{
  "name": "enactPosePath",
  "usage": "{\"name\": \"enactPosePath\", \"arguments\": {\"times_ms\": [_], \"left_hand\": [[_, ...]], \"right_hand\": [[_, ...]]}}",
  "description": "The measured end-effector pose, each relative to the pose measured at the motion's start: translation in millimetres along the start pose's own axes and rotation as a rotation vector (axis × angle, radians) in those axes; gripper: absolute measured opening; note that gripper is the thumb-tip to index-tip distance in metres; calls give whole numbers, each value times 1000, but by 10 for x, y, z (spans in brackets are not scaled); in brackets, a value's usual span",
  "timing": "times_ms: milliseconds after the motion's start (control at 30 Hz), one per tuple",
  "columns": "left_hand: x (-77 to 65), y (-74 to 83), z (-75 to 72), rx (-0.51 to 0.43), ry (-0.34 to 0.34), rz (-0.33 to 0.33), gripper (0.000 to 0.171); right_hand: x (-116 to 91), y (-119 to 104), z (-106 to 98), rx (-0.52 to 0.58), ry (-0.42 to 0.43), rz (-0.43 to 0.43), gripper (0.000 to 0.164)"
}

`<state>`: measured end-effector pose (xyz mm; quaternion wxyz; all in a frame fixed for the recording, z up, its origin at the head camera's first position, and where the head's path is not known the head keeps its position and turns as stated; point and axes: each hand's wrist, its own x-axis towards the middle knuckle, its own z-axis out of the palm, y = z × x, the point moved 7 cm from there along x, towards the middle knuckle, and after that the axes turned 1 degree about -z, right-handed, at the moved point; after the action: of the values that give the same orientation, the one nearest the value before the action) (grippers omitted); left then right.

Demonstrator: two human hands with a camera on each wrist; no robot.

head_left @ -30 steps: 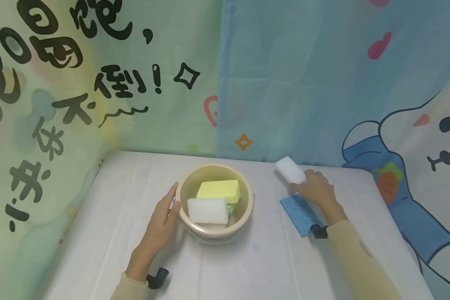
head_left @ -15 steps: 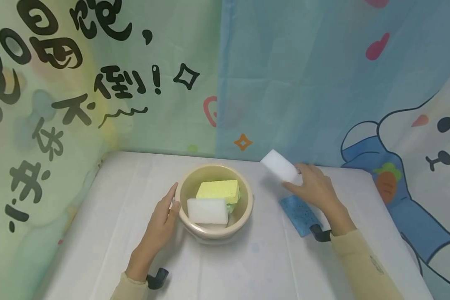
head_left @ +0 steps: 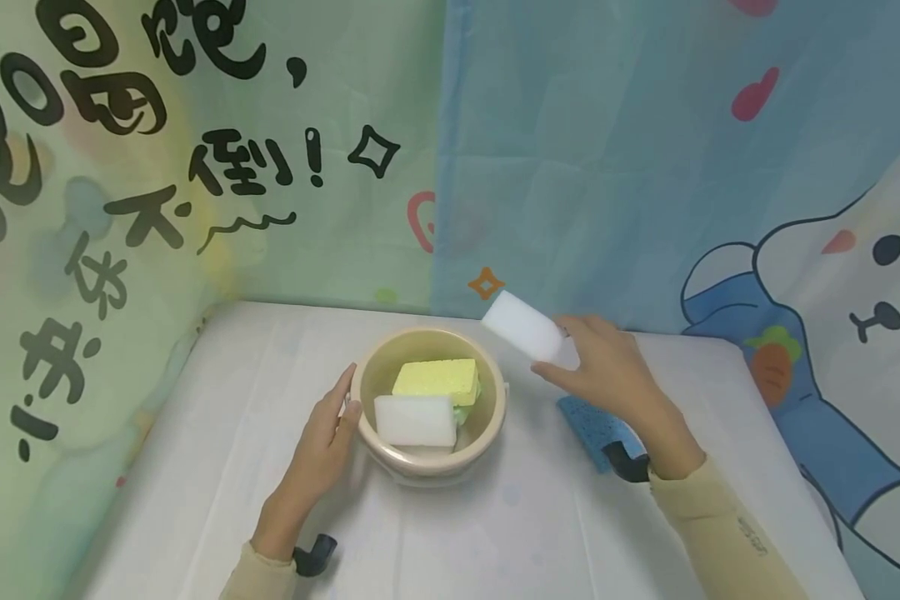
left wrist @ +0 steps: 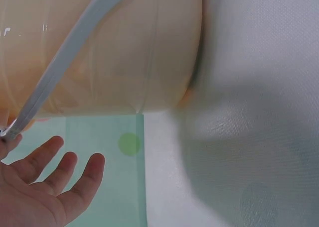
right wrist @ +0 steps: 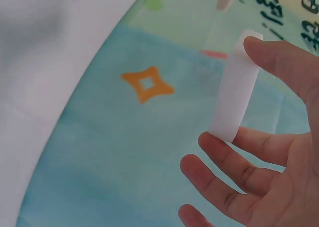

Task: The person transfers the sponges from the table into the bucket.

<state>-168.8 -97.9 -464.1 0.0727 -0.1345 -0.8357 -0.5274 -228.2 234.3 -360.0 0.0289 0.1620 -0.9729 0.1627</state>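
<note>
A cream bucket [head_left: 492, 433] with a pale handle [left wrist: 60, 57] stands mid-table. Inside lie a yellow sponge [head_left: 437, 380], a white sponge block [head_left: 416, 422] and something green, mostly hidden. My left hand [head_left: 319, 446] rests against the bucket's left rim, thumb and index finger touching it; in the left wrist view several fingers [left wrist: 84, 179] extend loosely, apart from the wall. Up off the table, right of the bucket, my right hand [head_left: 607, 367] pinches another white sponge block [head_left: 523, 326] between thumb and fingers; the right wrist view shows this block [right wrist: 235, 90] edge-on.
Partly hidden below my right wrist, a blue sponge [head_left: 596, 429] lies on the white-covered table [head_left: 510, 533]. A printed cloth backdrop [head_left: 607, 167] rises at the table's back and sides. Each wrist wears a black strap piece [head_left: 315, 556].
My right hand has carried the white sponge block leftward and upward, from above the blue sponge to near the bucket's right rim. My left hand and the bucket have stayed put.
</note>
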Motion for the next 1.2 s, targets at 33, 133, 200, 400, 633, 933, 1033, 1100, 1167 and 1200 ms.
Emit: {"name": "enactPosePath", "arguments": {"times_ms": [33,133,200,400,633,933,1033,1100,1167,1200], "left_hand": [[2,-1,0,-1,-1,0,54],[6,-5,-3,-6,-3,0,54],[7,-7,-5,-8,-4,2,53],[14,-20,-5,-8,-1,9,53],[16,-3,-6,-18,-2,29,53],[15,1,-8,-20,-3,26,53],[15,-16,-7,-16,1,25,53],[14,-24,-6,-16,2,27,53],[13,-23,-4,-20,0,28,53],[12,-24,-3,-22,0,29,53]], "right_hand": [[11,-47,-2,-5,-1,-15,70],[52,-181,10,-10,-4,-60,68],[83,-259,27,-11,-8,-88,67],[146,-460,73,-13,-25,-151,68],[196,-612,129,-20,-70,-165,68],[253,-746,225,-28,-95,-208,70],[272,-784,257,-17,-111,-218,69],[285,-808,281,-14,-129,-220,69],[299,-836,299,-15,-146,-220,70],[304,-849,305,-18,-153,-220,70]]}}
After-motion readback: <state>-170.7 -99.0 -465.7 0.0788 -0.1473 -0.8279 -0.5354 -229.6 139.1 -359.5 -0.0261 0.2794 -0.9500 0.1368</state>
